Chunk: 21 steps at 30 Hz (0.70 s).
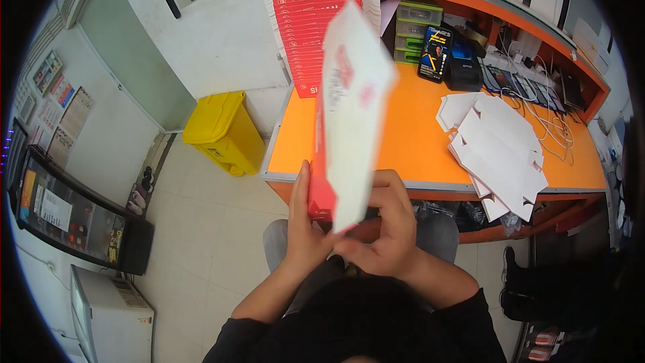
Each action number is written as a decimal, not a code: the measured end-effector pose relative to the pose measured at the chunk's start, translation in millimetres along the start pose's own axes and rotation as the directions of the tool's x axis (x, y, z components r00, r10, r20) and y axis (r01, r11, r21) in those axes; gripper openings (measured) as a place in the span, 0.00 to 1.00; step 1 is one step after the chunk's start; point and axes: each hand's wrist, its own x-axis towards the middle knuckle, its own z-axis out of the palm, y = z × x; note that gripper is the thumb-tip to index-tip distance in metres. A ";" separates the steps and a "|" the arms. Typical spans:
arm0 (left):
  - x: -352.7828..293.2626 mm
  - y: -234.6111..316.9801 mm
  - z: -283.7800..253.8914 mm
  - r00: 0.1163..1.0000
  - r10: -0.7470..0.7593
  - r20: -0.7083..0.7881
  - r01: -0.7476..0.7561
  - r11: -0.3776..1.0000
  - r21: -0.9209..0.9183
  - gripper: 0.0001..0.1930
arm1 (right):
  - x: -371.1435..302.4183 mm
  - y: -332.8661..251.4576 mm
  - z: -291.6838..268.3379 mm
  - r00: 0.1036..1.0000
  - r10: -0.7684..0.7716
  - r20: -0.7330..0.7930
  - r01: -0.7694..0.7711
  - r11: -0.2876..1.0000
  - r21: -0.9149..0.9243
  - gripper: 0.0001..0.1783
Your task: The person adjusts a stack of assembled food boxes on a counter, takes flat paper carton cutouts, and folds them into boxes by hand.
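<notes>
Between my two hands a red and white cardboard carton (353,114) stands tilted up over the front edge of the orange desk, its printed white face blurred by motion. My left hand (306,228) grips its lower left side, with the fingers along the red panel. Around the lower right edge my right hand (388,232) is closed, fingers bent and thumb near the bottom corner. Behind the carton rises a stack of red folded cartons (295,44), partly hidden. Flat white carton blanks (500,141) lie overlapping on the desk's right side, some jutting past the front edge.
On the orange desk (410,141), a phone (435,54) leans near a black device (463,67) and green drawers (411,27). White cables (554,131) trail at the right. A yellow bin (225,131) stands left of the desk. A person's dark-clothed legs (551,289) show at lower right.
</notes>
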 end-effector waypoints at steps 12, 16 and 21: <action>5.7 4.5 -0.2 0.999 -0.050 -0.013 0.044 0.956 -0.289 0.54 | -11.2 36.6 7.7 0.993 0.111 0.040 -0.096 0.960 -0.263 0.15; 6.8 3.7 1.3 0.998 -0.047 -0.039 0.034 0.958 -0.284 0.54 | -13.1 40.1 9.7 0.993 0.114 0.022 -0.101 0.942 -0.319 0.12; 8.3 3.5 4.3 0.997 -0.041 -0.063 0.020 0.952 -0.307 0.54 | -33.7 56.7 27.3 0.965 0.255 -0.053 -0.256 0.967 -0.004 0.12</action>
